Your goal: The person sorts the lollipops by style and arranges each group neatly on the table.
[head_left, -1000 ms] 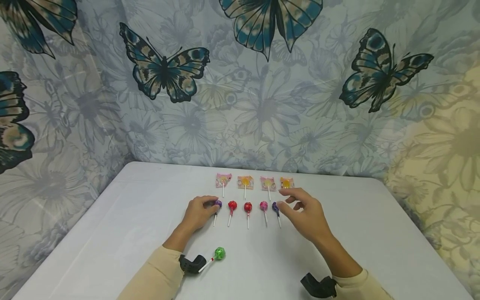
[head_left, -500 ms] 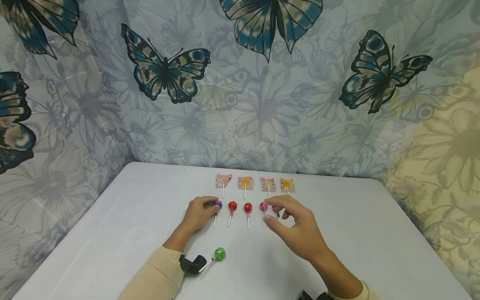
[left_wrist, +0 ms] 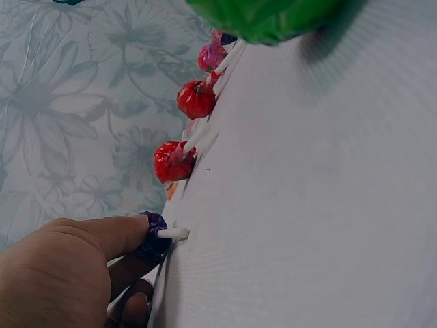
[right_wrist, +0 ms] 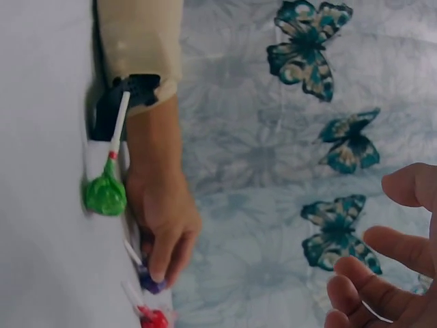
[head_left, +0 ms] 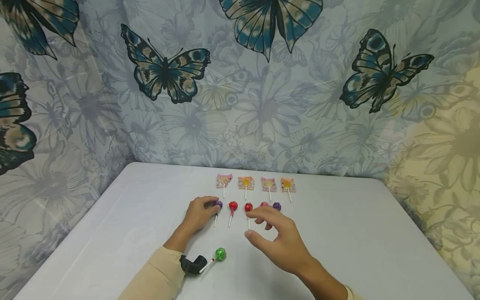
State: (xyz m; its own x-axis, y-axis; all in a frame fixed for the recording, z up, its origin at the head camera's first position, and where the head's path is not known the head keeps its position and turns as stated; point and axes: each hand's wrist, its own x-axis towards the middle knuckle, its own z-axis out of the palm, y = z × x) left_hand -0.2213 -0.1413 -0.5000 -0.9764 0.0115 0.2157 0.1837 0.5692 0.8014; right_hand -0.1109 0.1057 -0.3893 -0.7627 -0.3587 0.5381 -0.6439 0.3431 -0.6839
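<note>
At the left end of a row of wrapped ball lollipops, my left hand (head_left: 196, 214) pinches the head of a purple lollipop (left_wrist: 151, 236) between thumb and fingers, its stick pointing toward me. To its right lie two red lollipops, one red lollipop (head_left: 233, 206) nearer and another red lollipop (head_left: 248, 206) beyond. My right hand (head_left: 283, 239) hovers over the table with thumb and fingers spread, holding nothing. It partly hides a pink lollipop (head_left: 264, 204) and the stick of a second purple lollipop (head_left: 277, 206). A green lollipop (head_left: 220, 254) lies nearer me, beside the left wrist.
Behind the row, several flat lollipops in clear wrappers, such as the orange one (head_left: 288, 184), line the back of the white table (head_left: 157, 179). A butterfly-patterned cloth (head_left: 262, 108) hangs behind it. A black wrist camera (head_left: 193, 265) sits on the left wrist.
My right hand has moved left and toward me, from the right-hand purple lollipop to in front of the red and pink ones. The left hand has stayed put.
</note>
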